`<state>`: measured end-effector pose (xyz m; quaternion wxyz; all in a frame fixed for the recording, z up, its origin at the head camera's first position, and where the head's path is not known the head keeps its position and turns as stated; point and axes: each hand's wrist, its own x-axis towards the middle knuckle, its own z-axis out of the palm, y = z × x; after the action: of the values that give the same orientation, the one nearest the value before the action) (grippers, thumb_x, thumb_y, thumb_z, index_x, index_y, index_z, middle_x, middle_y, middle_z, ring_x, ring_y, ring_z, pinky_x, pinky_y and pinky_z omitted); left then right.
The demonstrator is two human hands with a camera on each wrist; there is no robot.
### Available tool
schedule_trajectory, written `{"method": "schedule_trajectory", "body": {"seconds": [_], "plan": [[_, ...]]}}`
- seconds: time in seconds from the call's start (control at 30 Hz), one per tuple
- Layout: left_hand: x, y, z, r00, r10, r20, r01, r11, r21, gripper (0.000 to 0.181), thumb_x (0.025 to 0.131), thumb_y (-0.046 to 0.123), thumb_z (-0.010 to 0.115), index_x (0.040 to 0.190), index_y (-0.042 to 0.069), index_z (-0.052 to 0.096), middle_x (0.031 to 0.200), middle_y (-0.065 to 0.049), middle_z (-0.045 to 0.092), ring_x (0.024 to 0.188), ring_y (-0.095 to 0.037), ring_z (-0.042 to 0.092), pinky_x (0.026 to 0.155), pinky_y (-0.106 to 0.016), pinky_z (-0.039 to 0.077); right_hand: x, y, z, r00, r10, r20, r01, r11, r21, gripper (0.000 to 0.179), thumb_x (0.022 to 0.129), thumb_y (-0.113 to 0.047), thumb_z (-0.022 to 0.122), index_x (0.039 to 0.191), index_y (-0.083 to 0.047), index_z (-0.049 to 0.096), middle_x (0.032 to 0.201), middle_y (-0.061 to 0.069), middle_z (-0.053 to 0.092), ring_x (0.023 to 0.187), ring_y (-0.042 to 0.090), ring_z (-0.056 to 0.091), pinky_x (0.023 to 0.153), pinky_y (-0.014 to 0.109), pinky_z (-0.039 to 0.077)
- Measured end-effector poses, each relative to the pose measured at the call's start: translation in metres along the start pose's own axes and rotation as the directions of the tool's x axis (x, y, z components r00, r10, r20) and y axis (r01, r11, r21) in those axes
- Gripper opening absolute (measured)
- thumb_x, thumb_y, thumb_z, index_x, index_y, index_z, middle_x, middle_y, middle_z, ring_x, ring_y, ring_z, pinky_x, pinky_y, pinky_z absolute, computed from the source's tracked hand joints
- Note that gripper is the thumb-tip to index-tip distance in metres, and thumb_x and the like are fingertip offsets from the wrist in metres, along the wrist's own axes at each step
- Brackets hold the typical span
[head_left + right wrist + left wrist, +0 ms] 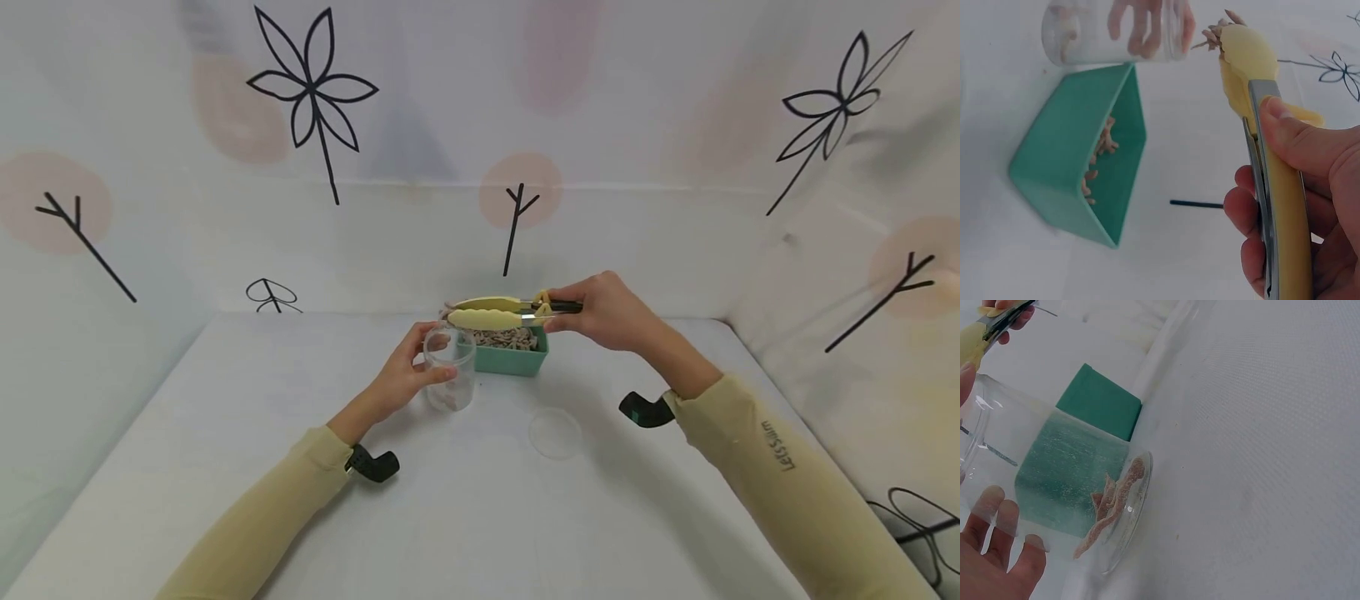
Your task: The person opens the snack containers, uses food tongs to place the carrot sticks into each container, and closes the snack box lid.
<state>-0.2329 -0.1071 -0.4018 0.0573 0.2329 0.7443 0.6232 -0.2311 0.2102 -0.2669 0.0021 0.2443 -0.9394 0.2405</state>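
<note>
My left hand (pixel 408 375) grips a clear plastic jar (pixel 459 379) around its side, upright on the white table in front of a green box. A few brown dried strips (pixel 1113 503) lie at the jar's bottom. In my right hand (pixel 611 312) are yellow-tipped metal tongs (pixel 491 319), held level above the green box (pixel 513 360). The tong heads (pixel 1249 53) pinch a small bunch of brown strips (pixel 1215 34) close to the jar's mouth. More dried strips (pixel 502 338) fill part of the green box.
A round clear lid (pixel 555 432) lies flat on the white table (pixel 480 517), right of the jar. Small crumbs dot the tabletop near the jar. Behind the table hangs a pale wall cloth (pixel 637 242) with leaf drawings.
</note>
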Motion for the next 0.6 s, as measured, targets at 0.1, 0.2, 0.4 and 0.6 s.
{"method": "schedule_trajectory", "body": {"seconds": [0.1,0.2,0.4,0.6], "plan": [[0.0,0.0,0.0,1.0,0.002,0.002,-0.002,1.0,0.0,0.065,0.091,0.01,0.074,0.145,0.012,0.037,0.143,-0.016,0.044,0.133,-0.034,0.041,0.108,-0.051,0.038,0.001,-0.004,0.005,1.0,0.012,0.029,-0.012,1.0,0.016,0.051,0.086,-0.024,0.08,0.129,-0.001,0.065,0.107,0.01,0.074,0.084,0.015,0.067,0.066,0.031,0.051],[0.0,-0.001,0.0,1.0,0.008,0.007,-0.008,1.0,-0.015,0.065,0.091,0.009,0.074,0.145,0.012,0.037,0.142,-0.014,0.044,0.133,-0.039,0.04,0.108,-0.053,0.037,0.001,-0.006,0.01,0.998,0.021,0.054,-0.022,1.0,0.004,0.053,0.086,-0.024,0.081,0.13,0.0,0.064,0.108,0.011,0.073,0.081,0.015,0.065,0.064,0.031,0.05],[0.001,-0.002,0.0,1.0,0.02,0.008,-0.019,0.999,-0.037,0.065,0.091,0.003,0.072,0.145,0.009,0.036,0.142,-0.014,0.044,0.133,-0.043,0.038,0.109,-0.055,0.035,0.002,-0.008,0.014,0.998,0.021,0.057,-0.017,0.997,-0.074,0.054,0.085,-0.026,0.081,0.131,-0.002,0.064,0.109,0.011,0.073,0.078,0.015,0.062,0.062,0.03,0.05],[0.001,0.0,0.0,1.0,0.018,0.017,-0.017,0.999,-0.048,0.066,0.092,-0.002,0.069,0.147,0.004,0.033,0.143,-0.019,0.041,0.133,-0.045,0.036,0.109,-0.058,0.033,0.001,-0.01,0.013,0.998,0.01,0.056,-0.002,0.99,-0.139,0.056,0.085,-0.028,0.081,0.132,-0.003,0.063,0.109,0.011,0.073,0.077,0.016,0.06,0.061,0.029,0.049]]}}
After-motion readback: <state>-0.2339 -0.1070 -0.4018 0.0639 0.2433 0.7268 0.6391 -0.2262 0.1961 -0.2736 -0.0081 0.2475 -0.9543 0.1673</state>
